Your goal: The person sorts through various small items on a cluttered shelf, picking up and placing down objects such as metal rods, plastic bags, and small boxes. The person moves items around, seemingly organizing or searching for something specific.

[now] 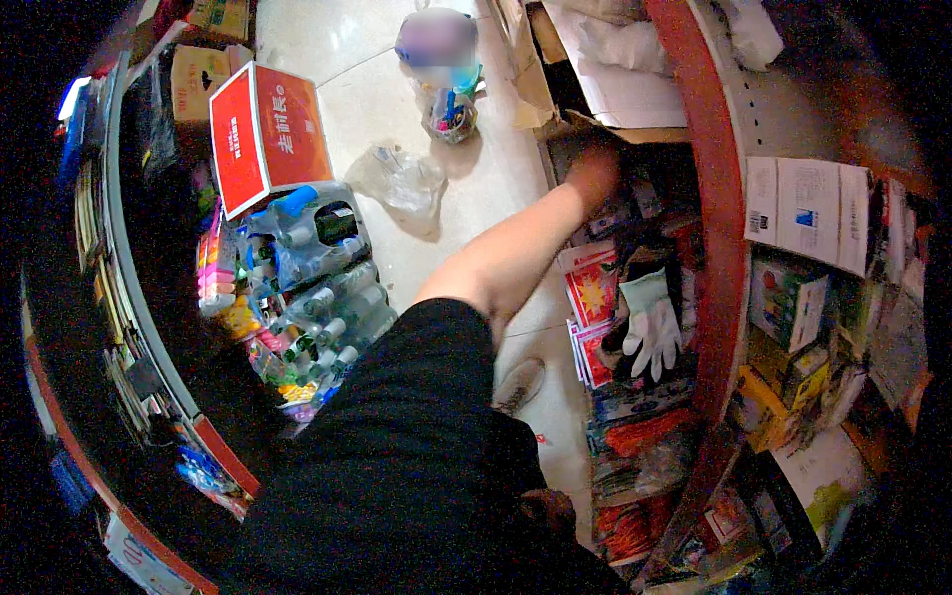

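My left arm, in a black sleeve, reaches up and right across the floor. My left hand [595,160] is at the dim shelf edge beside an open cardboard box [537,82]; its fingers are lost in shadow and blur, so what it touches is unclear. Low by my dark clothing, a dim skin-toned shape [550,513] looks like my right hand, its fingers and any hold unclear. Below the left hand, red printed packets [591,290] and a white knitted glove [652,323] lie on the low shelf.
Left of the arm stand a red carton [294,130] and plastic-wrapped bottles [320,297]. A crumpled clear plastic bag [401,186] and a container of small items [450,119] are on the tiled floor. A curved red shelf edge [725,297] borders the right, with boxes beyond.
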A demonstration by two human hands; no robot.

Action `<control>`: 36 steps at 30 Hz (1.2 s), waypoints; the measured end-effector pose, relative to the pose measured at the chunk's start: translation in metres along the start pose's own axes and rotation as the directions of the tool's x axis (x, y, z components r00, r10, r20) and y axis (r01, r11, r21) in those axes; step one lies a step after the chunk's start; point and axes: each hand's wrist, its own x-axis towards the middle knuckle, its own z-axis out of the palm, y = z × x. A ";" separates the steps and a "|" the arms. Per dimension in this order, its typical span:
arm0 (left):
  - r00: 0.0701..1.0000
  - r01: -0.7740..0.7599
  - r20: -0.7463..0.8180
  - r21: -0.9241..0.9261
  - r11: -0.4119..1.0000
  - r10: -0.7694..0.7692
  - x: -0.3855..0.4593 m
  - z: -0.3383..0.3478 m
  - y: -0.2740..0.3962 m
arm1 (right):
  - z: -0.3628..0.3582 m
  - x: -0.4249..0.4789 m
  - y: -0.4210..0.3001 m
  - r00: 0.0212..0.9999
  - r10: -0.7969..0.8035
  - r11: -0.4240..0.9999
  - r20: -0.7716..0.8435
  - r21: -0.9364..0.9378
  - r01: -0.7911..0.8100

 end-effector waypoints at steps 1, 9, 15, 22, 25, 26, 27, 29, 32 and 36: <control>1.000 0.014 -0.016 0.020 1.000 -0.014 -0.016 -0.029 -0.015 | -0.003 0.005 -0.002 0.998 -0.067 0.997 0.008 -0.049 0.067; 0.999 0.040 -0.002 -0.134 0.990 -0.041 -0.291 -0.163 0.069 | -0.007 0.044 -0.022 0.988 0.046 0.996 0.150 -0.078 -0.035; 0.988 0.031 0.156 -0.149 0.988 -0.008 -0.416 -0.278 0.165 | -0.012 0.040 -0.059 0.990 0.019 0.910 0.138 -0.412 0.040; 0.987 -0.153 0.027 -0.118 0.981 0.157 -0.439 -0.405 0.275 | -0.093 -0.020 -0.122 0.973 0.184 0.914 0.138 -0.388 -0.118; 0.955 -0.297 -0.019 -0.061 0.953 0.296 -0.420 -0.443 0.306 | -0.136 -0.051 -0.133 0.963 0.260 0.940 0.068 -0.244 -0.237; 0.954 -0.299 -0.001 -0.108 0.948 0.301 -0.435 -0.451 0.325 | -0.145 -0.100 -0.143 0.950 0.308 0.937 0.048 -0.190 -0.294; 0.951 -0.306 -0.001 -0.126 0.944 0.308 -0.423 -0.462 0.345 | -0.153 -0.119 -0.147 0.932 0.352 0.936 -0.089 0.009 -0.353; 0.882 -0.469 0.051 0.017 0.883 0.468 -0.400 -0.472 0.367 | -0.175 -0.172 -0.163 0.899 0.332 0.942 -0.285 0.156 -0.298; 0.831 -0.529 0.094 -0.169 0.831 0.548 -0.360 -0.504 0.455 | -0.205 -0.212 -0.196 0.756 0.633 0.749 -0.167 0.377 -0.545; 0.716 -0.690 -0.004 -0.156 0.707 0.698 -0.367 -0.537 0.565 | -0.208 -0.253 -0.211 0.618 0.470 0.841 -0.630 0.109 -0.530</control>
